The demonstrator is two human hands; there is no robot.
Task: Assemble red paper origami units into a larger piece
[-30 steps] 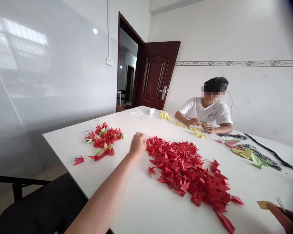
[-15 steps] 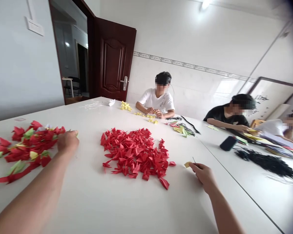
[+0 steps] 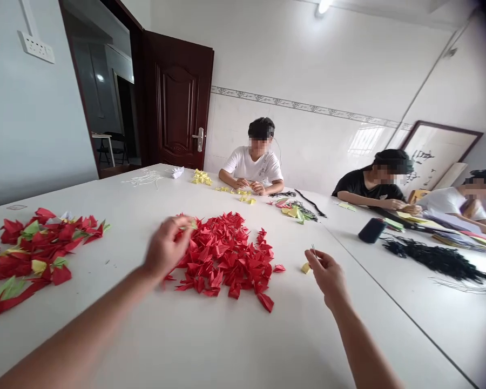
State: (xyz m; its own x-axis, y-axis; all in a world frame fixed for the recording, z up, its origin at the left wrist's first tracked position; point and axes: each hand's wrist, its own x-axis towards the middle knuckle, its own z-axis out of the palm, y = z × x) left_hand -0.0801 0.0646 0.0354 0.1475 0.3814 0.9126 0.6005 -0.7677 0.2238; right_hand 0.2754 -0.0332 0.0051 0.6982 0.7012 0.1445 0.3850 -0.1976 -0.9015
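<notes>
Your left hand (image 3: 168, 246), slightly blurred, is raised at the left edge of a broad pile of red paper cranes (image 3: 227, 251) in front of you. Its thumb and fingers are pinched together on a small pale green paper piece (image 3: 193, 223); the blur hides how it is folded. Your right hand (image 3: 326, 273) is to the right of the pile, apart from it, with its fingers closed around slim metal tweezers (image 3: 314, 249) whose tips point up. A yellow paper piece (image 3: 305, 268) shows just below those fingertips; you cannot tell from this view whether they grip it. To your far left lies a mixed pile of folded paper (image 3: 44, 246), mostly red with green, yellow and white among it. All of this is on a white table (image 3: 227, 346). Across it, a person in a white T-shirt (image 3: 253, 170) sits with both hands together, yellow folded papers (image 3: 202, 177) nearby. Farther right, a person in a black T-shirt (image 3: 368, 183) leans over the table, beyond a black spool (image 3: 371, 230) and a heap of black cords (image 3: 435, 260).
</notes>
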